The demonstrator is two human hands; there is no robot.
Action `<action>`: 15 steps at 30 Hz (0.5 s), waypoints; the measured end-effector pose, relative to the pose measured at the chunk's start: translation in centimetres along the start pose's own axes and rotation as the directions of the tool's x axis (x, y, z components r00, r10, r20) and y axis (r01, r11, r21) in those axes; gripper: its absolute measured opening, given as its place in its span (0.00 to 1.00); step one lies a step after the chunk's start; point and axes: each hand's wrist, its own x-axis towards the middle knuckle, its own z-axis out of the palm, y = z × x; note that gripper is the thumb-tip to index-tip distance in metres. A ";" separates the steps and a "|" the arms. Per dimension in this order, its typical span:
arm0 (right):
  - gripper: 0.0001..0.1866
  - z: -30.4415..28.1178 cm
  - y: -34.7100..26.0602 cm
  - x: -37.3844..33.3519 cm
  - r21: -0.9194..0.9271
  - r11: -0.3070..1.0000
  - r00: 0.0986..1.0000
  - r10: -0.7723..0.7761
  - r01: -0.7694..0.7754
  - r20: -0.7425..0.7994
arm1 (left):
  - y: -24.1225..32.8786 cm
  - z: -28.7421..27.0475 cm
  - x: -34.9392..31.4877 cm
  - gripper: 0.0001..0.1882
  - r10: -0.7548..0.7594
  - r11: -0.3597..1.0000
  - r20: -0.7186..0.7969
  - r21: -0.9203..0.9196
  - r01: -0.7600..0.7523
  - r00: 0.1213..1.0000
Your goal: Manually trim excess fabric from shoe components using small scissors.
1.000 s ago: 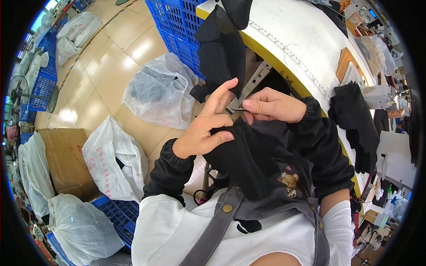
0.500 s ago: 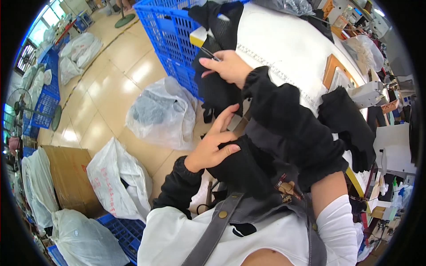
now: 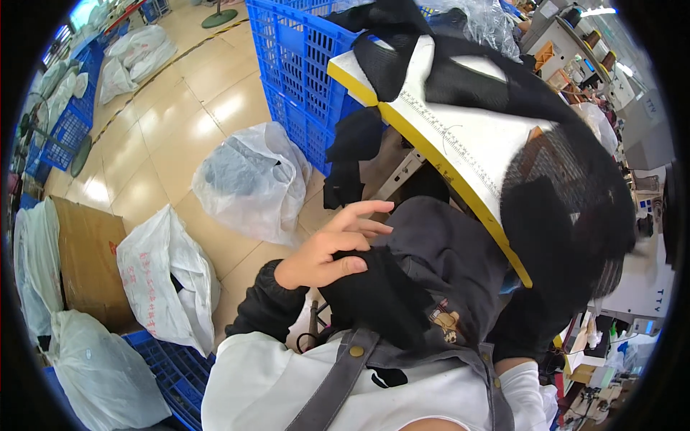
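My left hand is over my lap, its thumb in front of a black cloth piece and the lower fingers at the cloth's upper edge. Its upper fingers stretch out loosely to the right. My right arm, in a black sleeve, reaches along the right side of the table. Black ribbed knit fabric, smeared by motion, covers my right hand, so its fingers do not show. More black fabric spreads across the white table. Another dark piece hangs below the table's left corner.
Stacked blue crates stand against the table's left end. On the tiled floor are a filled clear bag, a white sack and a cardboard box. Sewing equipment lines the right side.
My right hand has left the table's left corner, where it held small dark snips, and passed out of sight at right. Black fabric has swept rightward over the table. My left hand stays at the lap cloth.
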 end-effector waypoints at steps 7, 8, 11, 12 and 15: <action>0.10 4.8 -15.8 2.7 0.321 0.319 0.353 0.045 -0.892 0.935 | 1.7 -2.7 -2.2 0.18 -0.091 0.980 -0.080 -0.184 0.075 0.993; 0.11 6.5 -16.9 0.7 0.314 0.256 0.320 -0.017 -0.914 0.947 | 2.3 -2.1 -1.7 0.18 -0.100 0.977 -0.049 -0.192 0.089 0.994; 0.10 9.0 -19.5 -1.8 0.367 0.085 0.352 -0.149 -0.926 0.924 | 1.8 -0.3 0.2 0.09 -0.226 0.974 -0.009 0.007 0.226 0.974; 0.11 9.2 -20.4 -2.2 0.373 -0.037 0.374 -0.173 -0.927 0.911 | 1.1 0.2 0.1 0.07 -0.300 0.953 -0.032 0.040 0.301 0.953; 0.13 9.4 -20.3 -1.7 0.318 -0.050 0.322 -0.148 -0.947 0.935 | -0.1 0.9 -0.3 0.09 -0.229 0.968 -0.169 0.069 0.243 0.959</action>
